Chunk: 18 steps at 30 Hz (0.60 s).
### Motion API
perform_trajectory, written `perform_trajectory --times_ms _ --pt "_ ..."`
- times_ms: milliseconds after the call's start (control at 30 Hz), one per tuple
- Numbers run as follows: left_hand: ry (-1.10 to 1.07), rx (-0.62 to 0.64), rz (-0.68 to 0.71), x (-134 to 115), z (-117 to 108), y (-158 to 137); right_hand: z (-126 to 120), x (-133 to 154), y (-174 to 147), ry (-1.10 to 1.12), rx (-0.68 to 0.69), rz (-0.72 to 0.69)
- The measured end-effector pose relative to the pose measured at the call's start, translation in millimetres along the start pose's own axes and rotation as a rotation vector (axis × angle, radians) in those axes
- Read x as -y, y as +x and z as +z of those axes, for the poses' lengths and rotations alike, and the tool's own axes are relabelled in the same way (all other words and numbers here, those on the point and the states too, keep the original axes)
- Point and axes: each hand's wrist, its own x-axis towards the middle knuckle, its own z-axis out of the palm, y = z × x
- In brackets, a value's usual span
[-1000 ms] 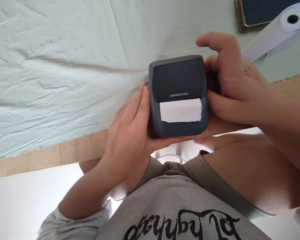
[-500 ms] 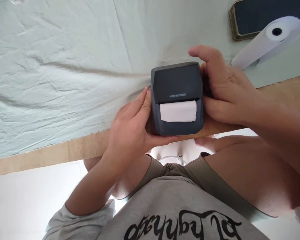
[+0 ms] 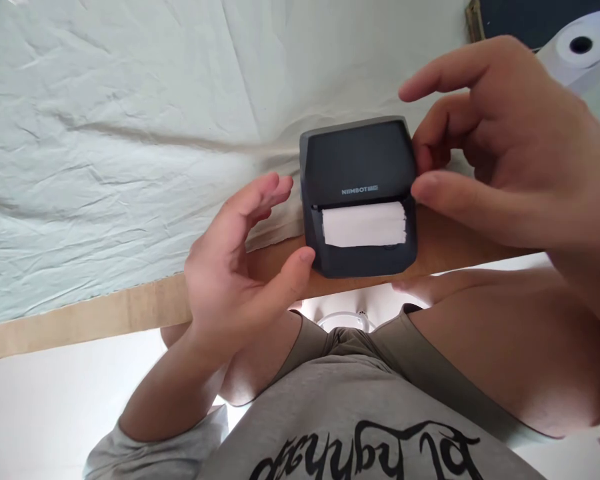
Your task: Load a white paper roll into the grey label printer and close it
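Note:
A dark label printer (image 3: 359,160) with NIIMBOT lettering sits at the table's front edge, its lid down. A short strip of white paper (image 3: 365,225) sticks out of its front slot. To the printer's left, my left hand (image 3: 230,267) is open, fingers spread and raised, its thumb tip close to the lower left corner; whether it touches I cannot tell. On the other side, my right hand (image 3: 515,140) is open too. Its thumb and a bent finger meet or nearly meet the printer's right side, while the index finger points left above them.
A white paper roll (image 3: 595,37) with a dark core lies at the upper right, partly behind my right hand. Next to it is a dark phone (image 3: 520,20). A pale wrinkled cloth (image 3: 130,87) covers the table, leaving a bare wooden edge (image 3: 80,313).
Both hands have loosened from the printer's sides and spread, the left moving left and the right moving up and right. The printer, roll and phone have shifted slightly in view.

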Motion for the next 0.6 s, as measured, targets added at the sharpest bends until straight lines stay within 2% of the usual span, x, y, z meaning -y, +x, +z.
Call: perform_trajectory --times_ms 100,300,467,533,600 --pt "0.039 -0.041 -0.018 -11 0 -1 -3 -3 0 -0.001 0.019 -0.113" --pt "-0.025 -0.061 -0.070 -16 -2 -1 -5 -7 5 0.011 0.011 -0.147" --pt "-0.251 -0.081 -0.088 -15 -2 2 -7 -2 2 0.027 -0.013 -0.111" --pt "-0.282 -0.109 -0.103 -15 0 5 -7 1 1 0.045 -0.017 -0.075" --pt "-0.272 -0.168 -0.060 -16 2 8 -8 3 3 0.052 -0.011 -0.036"
